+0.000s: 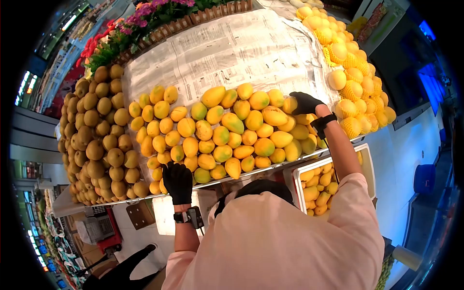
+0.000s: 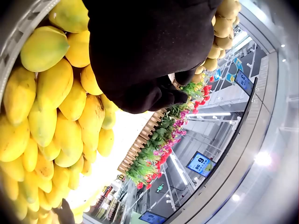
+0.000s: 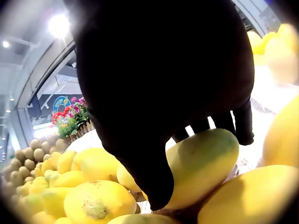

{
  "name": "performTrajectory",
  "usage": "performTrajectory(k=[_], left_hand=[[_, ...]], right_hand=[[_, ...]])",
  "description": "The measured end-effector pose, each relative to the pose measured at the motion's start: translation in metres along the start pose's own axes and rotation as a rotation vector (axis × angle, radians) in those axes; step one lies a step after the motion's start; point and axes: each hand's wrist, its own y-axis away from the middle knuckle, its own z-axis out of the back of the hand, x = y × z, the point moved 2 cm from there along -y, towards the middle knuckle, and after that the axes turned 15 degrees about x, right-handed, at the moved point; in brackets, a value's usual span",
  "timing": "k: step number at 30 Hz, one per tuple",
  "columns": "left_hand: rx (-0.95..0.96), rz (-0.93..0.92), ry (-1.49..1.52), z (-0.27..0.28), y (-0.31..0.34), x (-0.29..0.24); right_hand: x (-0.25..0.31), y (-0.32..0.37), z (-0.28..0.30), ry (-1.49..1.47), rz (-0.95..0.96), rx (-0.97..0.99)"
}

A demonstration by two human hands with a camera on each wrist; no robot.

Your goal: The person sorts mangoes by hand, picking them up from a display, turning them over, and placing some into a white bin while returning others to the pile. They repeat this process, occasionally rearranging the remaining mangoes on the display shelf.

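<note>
My right hand (image 1: pixel 305 102), in a black glove, is at the back right of a spread of yellow-green mangoes (image 1: pixel 233 123). In the right wrist view its thumb and fingers are curled round a mango (image 3: pixel 205 163) with a greenish top, which sits among other mangoes. My left hand (image 1: pixel 178 183), also gloved in black, is at the front edge of the display, beside the nearest mangoes. Its fingers look loosely bent in the left wrist view, with no fruit showing between them.
Brown round fruit (image 1: pixel 94 140) is heaped on the left, and yellow fruit in foam nets (image 1: pixel 355 89) on the right. Newspaper (image 1: pixel 217 55) covers the stand behind the mangoes, up to a small wooden fence (image 1: pixel 193 20) with flowers. A white box (image 1: pixel 369 169) of mangoes stands below at right.
</note>
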Motion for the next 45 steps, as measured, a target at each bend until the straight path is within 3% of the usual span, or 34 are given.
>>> performTrajectory(k=[4, 10, 13, 17, 20, 23, 27, 29, 32, 34, 37, 40, 42, 44, 45], left_hand=[[0.022, 0.005, -0.068, -0.007, -0.004, 0.005], [0.087, 0.026, -0.107, -0.008, -0.01, 0.008], [0.071, 0.036, -0.113, -0.012, -0.013, 0.009], [-0.035, 0.016, -0.145, -0.012, -0.015, 0.011], [0.013, 0.034, -0.143, -0.01, -0.017, 0.011], [0.023, 0.045, -0.076, -0.007, -0.018, 0.01], [0.032, 0.06, -0.041, -0.01, -0.018, 0.012], [0.01, 0.061, -0.012, -0.011, -0.019, 0.012], [0.143, 0.11, 0.014, -0.01, -0.019, 0.012], [0.135, 0.131, 0.082, -0.01, -0.018, 0.012], [0.177, 0.144, 0.105, -0.008, -0.017, 0.012], [0.23, 0.146, 0.12, -0.006, -0.013, 0.01], [0.255, 0.152, 0.142, -0.004, -0.01, 0.008], [0.276, 0.162, 0.165, -0.001, -0.006, 0.006], [0.295, 0.16, 0.139, -0.001, -0.004, 0.005]], right_hand=[[-0.007, -0.015, -0.007, -0.004, 0.099, -0.002], [0.017, 0.0, 0.014, 0.023, -0.059, 0.093], [0.009, 0.01, 0.011, 0.036, 0.006, -0.076], [0.012, 0.035, 0.027, -0.022, -0.009, -0.122], [0.021, 0.059, 0.044, -0.127, -0.018, -0.164], [0.019, 0.07, 0.045, -0.368, 0.085, -0.274], [0.048, 0.093, 0.041, -0.94, 0.114, -0.335], [0.043, 0.081, 0.018, -1.508, 0.386, -0.286], [0.078, 0.078, 0.006, -1.953, 0.597, -0.26], [0.113, 0.087, 0.005, -1.6, 0.706, -0.371], [0.139, 0.093, -0.002, -1.399, 0.759, -0.382], [0.173, 0.106, 0.0, -0.924, 0.634, -0.538], [0.186, 0.112, -0.001, -0.416, 0.469, -0.682], [0.19, 0.109, -0.008, -0.947, 0.673, -0.516], [0.192, 0.11, -0.011, -0.954, 0.657, -0.507]])
